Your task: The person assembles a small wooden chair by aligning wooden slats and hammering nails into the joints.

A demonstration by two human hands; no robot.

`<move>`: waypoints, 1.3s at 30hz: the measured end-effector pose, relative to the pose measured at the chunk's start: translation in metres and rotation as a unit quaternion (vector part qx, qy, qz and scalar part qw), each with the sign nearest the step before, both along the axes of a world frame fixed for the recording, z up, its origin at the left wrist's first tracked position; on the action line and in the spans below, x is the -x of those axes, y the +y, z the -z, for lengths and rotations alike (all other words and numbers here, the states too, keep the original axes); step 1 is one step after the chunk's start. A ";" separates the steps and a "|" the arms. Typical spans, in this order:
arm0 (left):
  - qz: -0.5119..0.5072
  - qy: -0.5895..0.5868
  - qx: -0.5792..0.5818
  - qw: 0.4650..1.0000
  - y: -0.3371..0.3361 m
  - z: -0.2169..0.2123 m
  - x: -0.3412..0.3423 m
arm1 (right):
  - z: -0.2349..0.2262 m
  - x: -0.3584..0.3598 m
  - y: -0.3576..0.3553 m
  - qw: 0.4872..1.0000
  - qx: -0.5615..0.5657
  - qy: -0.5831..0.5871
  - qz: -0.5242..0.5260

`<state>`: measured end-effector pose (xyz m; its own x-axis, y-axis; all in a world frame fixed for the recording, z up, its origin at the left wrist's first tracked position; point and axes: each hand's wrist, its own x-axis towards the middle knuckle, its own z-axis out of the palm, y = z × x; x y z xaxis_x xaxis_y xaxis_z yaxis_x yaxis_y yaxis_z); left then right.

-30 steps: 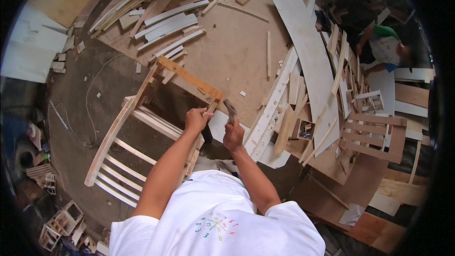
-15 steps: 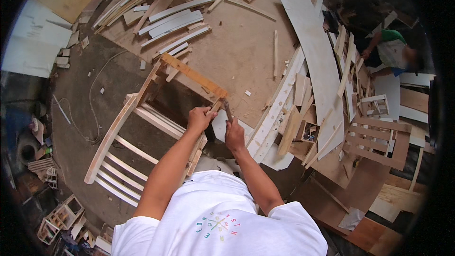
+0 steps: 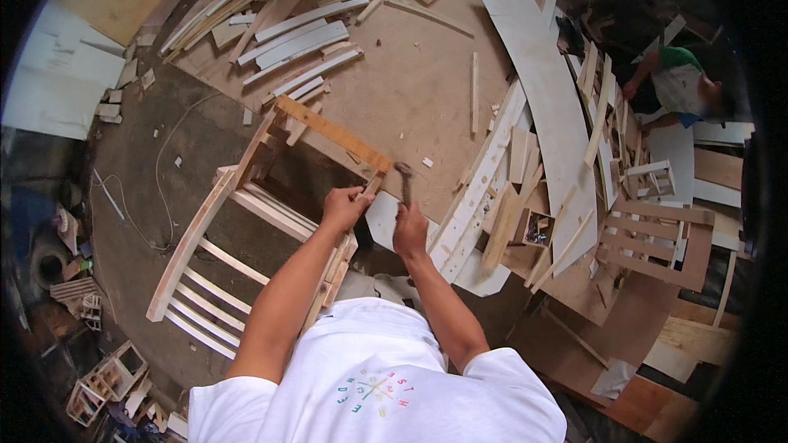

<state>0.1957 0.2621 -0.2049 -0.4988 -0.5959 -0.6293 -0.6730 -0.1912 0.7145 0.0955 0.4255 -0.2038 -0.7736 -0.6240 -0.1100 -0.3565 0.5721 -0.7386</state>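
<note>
Clock: read from the left hand, with 12 at the top of the picture.
Left hand (image 3: 343,209): fingers bent round the narrow side bar (image 3: 374,182) of the wooden frame (image 3: 275,213), thumb and finger close to the corner; whether they also pinch something small, I cannot tell.
Right hand (image 3: 410,230): at about 4 o'clock, wrapped round the handle of a hammer (image 3: 406,186), head up.
Hammer head: at 2 o'clock, just beside the frame's corner; contact cannot be made out.
Frame: stretches from 1 o'clock round past 9 to 8, tilted across the person's left side, with pale slats (image 3: 234,260) at 8 and an orange-brown plank (image 3: 332,131) from 11 to 1.
Finger risk: the left fingertips sit near the corner, so a glancing blow could catch them.
Wood risk: the plank's end lies right at that corner; a hard or slanted hit might split it or knock the joint out of square.
Slip risk: only the left hand visibly grips the frame, so a loose hold could let it twist under a knock.
Around: white boards (image 3: 302,43) between 11 and 12; a long white panel (image 3: 546,102) at 2; a small open box (image 3: 520,228) just past 3; a co-worker (image 3: 680,86) beyond the panel, past 2.
</note>
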 end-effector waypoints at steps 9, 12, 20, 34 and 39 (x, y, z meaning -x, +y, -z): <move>0.046 0.001 0.071 0.996 -0.002 0.013 -0.002 | -0.006 -0.001 0.005 0.999 0.043 0.029 -0.010; 0.043 0.001 0.062 0.997 -0.002 0.012 0.001 | 0.003 0.003 -0.001 0.997 -0.039 0.053 -0.050; 0.057 -0.008 0.035 0.998 -0.006 0.001 0.000 | 0.014 0.002 0.008 0.997 -0.027 0.066 -0.039; 0.059 -0.027 0.062 0.996 0.004 0.012 -0.007 | 0.004 -0.001 0.028 0.996 0.072 0.050 -0.003; 0.025 -0.003 0.063 0.998 -0.004 0.010 0.000 | 0.009 0.006 0.010 0.993 0.050 0.091 -0.056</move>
<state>0.1953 0.2586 -0.2150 -0.5260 -0.6457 -0.5536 -0.6838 -0.0659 0.7267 0.0895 0.4360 -0.2123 -0.7006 -0.7076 0.0917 -0.5456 0.4484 -0.7080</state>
